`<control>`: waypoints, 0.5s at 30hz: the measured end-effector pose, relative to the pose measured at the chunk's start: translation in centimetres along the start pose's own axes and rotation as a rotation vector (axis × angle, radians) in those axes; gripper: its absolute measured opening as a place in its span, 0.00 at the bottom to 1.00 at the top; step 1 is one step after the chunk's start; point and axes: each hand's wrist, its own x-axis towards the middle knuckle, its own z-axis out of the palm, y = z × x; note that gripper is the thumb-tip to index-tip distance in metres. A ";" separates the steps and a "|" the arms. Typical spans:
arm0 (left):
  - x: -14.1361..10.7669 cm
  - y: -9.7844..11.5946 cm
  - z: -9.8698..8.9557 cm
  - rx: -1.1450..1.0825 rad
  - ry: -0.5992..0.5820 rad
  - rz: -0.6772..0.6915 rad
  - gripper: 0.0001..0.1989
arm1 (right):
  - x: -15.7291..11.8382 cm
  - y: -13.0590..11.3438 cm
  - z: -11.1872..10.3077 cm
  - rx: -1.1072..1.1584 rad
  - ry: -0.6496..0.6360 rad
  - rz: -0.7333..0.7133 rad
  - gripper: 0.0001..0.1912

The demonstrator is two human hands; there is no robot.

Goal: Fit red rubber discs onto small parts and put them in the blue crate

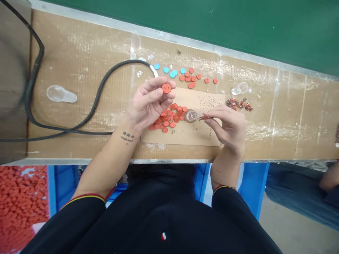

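Note:
My left hand (150, 102) pinches a red two-holed disc (166, 88) between thumb and fingers, its holed face turned up to me. In my right hand (227, 125) is a small bunch of short dark-red wires (202, 118), gripped between thumb and fingertips. A small clear glass jar (191, 115) stands between the hands, close to the wire tips. Loose red discs (169, 118) lie piled under and beside my left hand on a cardboard sheet (185, 137). More short wires (238, 104) lie heaped beyond my right hand.
Blue discs (166, 70) and further red discs (191, 78) are scattered behind the sheet. A black cable (97, 95) loops across the left. Clear plastic pieces (60, 94) lie at both sides. A bin of red discs (22, 208) stands lower left; another person's arm (329, 176) shows far right.

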 end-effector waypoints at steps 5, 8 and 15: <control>0.0 -0.1 0.0 -0.001 0.004 0.011 0.05 | 0.0 0.5 0.2 0.013 0.058 -0.036 0.03; 0.1 -0.3 -0.1 0.013 0.016 0.020 0.05 | 0.1 0.6 0.3 -0.027 0.074 -0.031 0.04; 0.5 -0.6 0.1 0.015 0.056 0.042 0.10 | 0.1 0.5 0.4 -0.056 0.090 -0.068 0.02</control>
